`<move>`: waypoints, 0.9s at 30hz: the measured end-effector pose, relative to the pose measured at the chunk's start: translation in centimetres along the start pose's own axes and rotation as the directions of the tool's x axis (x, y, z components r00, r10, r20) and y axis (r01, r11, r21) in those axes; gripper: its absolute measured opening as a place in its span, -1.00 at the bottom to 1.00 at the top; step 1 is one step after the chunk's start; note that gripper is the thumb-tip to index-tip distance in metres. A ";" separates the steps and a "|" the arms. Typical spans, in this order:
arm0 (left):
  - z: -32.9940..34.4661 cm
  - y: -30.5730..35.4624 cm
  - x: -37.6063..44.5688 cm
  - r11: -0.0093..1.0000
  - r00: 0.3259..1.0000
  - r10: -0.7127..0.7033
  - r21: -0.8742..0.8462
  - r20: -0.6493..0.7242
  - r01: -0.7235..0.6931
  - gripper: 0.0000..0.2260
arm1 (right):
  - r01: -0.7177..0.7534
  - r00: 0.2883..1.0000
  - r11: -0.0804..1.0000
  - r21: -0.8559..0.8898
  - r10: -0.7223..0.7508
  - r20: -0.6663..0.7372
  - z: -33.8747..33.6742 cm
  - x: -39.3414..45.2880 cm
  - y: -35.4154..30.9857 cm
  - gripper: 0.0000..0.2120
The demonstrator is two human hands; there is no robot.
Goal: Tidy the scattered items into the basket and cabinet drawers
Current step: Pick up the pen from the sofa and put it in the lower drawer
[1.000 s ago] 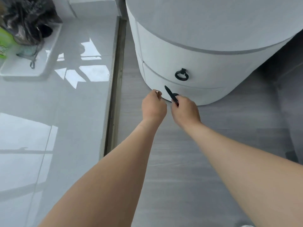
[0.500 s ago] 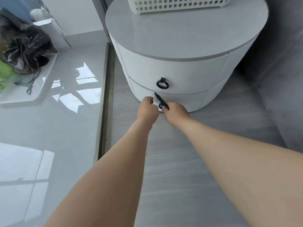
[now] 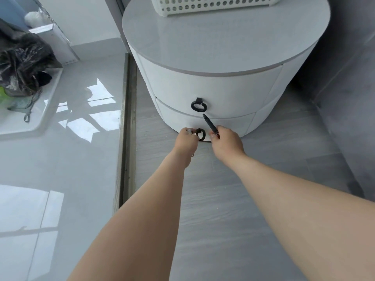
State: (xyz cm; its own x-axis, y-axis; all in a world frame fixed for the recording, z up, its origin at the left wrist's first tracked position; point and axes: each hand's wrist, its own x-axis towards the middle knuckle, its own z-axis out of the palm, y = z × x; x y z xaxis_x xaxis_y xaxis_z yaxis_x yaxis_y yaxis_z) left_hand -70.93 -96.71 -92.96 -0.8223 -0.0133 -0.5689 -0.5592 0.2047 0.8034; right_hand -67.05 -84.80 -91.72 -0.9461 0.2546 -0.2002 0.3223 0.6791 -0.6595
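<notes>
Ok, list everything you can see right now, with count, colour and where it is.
cabinet: one, white, round, on the grey floor
ring pulls: two, black; upper drawer's hangs free, lower drawer's sits at the left fingers
basket: one, white, perforated, on the cabinet top at the back
pen: one, black, in the right hand, tip up
tray: one, white, far left on the glossy floor
bag: one, black, crumpled, on the tray
hands: left hand at the lower pull; right hand closed on the pen
</notes>
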 end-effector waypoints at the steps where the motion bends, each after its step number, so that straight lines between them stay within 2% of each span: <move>1: 0.1 -0.2 0.0 0.999 1.000 -0.003 -0.037 -0.003 0.003 -0.86 | -0.003 1.000 1.000 0.008 0.003 -0.009 0.0 -0.2 0.1 -0.77; 3: 0.8 -0.9 -0.2 0.990 0.999 -0.015 -0.143 -0.037 0.009 -0.93 | -0.011 1.000 0.999 0.051 0.011 -0.009 0.2 -0.4 0.1 -0.79; 5: 1.7 -1.6 -1.1 0.962 0.998 -0.060 -0.268 -0.037 0.048 -0.94 | -0.036 0.999 0.983 0.181 0.030 0.037 0.7 -0.6 -0.2 -0.80; 8: 2.7 -2.3 -2.1 0.851 0.982 -0.155 -0.491 0.107 0.188 -0.78 | -0.126 0.984 0.892 0.434 0.057 0.167 1.7 -1.2 -0.8 -0.74; 11: 2.8 -2.1 -2.0 0.776 0.962 -0.151 -0.576 0.226 0.257 -0.78 | -0.112 0.976 0.895 0.432 0.018 0.216 2.1 -0.9 -0.5 -0.69; 13: 2.7 -1.4 -2.3 0.761 0.943 -0.131 -0.578 0.305 0.293 -0.81 | -0.089 0.978 0.927 0.365 0.013 0.207 1.7 -0.5 -0.4 -0.67; 15: 2.8 -0.6 -2.7 0.786 0.937 -0.128 -0.542 0.325 0.296 -0.86 | -0.089 0.984 0.945 0.315 0.034 0.174 1.2 -0.2 -0.3 -0.70; 17: 2.9 -0.2 -2.7 0.854 0.968 -0.151 -0.466 0.201 0.230 -0.86 | -0.082 0.990 0.971 0.225 0.054 0.129 0.7 -0.3 0.0 -0.79; 19: 2.6 -0.2 -2.2 0.919 0.987 -0.162 -0.367 -0.010 0.147 -0.88 | -0.078 0.994 0.986 0.149 0.065 0.093 0.7 -0.5 0.9 -0.91; 20: 2.4 -0.3 -2.0 0.936 0.987 -0.141 -0.334 -0.074 0.109 -0.88 | -0.080 0.994 0.987 0.140 0.069 0.085 0.7 -0.7 1.4 -0.94; 21: 2.2 -0.5 -1.8 0.946 0.988 -0.119 -0.315 -0.102 0.081 -0.80 | -0.083 0.994 0.986 0.142 0.072 0.083 0.7 -0.9 1.8 -0.94; 24: 2.0 -0.6 -1.3 0.963 0.995 -0.072 -0.265 -0.068 0.052 -0.54 | -0.093 0.994 0.989 0.111 0.086 0.071 0.5 -1.1 2.7 -0.90; 27: 1.9 -0.5 -0.8 0.961 0.995 -0.095 -0.265 -0.033 0.083 -0.52 | -0.105 0.993 0.986 0.126 0.096 0.076 0.1 -1.0 2.7 -0.93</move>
State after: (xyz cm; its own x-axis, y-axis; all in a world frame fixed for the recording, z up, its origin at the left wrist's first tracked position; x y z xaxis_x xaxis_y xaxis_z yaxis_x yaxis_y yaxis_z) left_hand -69.81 -94.88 -93.21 -0.7687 -0.0645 -0.6364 -0.6332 -0.0636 0.7714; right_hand -65.26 -83.30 -93.36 -0.9105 0.2658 -0.3167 0.4132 0.5565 -0.7209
